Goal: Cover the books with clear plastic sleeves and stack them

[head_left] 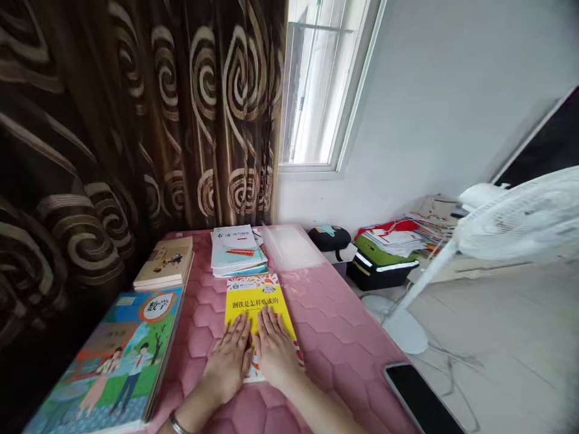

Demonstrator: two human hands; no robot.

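Note:
A yellow book [253,290] with a red-and-white patterned border lies closed on the pink quilted surface [332,343]. My left hand [230,352] rests flat on its lower left part, fingers stretched out. Beside it, my right hand [274,343] lies flat on the lower right part of the cover, also with straight fingers. Neither hand grips anything. Part of the lower cover is hidden under both hands. A bracelet circles my left wrist.
Left stand a stack of colourful textbooks [131,355] and tan books [165,260]. Behind are white-covered booklets [237,244] and a clear plastic sheet or folder [292,247]. A phone [423,395] lies at the right edge. Beyond are a white fan [436,271] and a black box [380,268].

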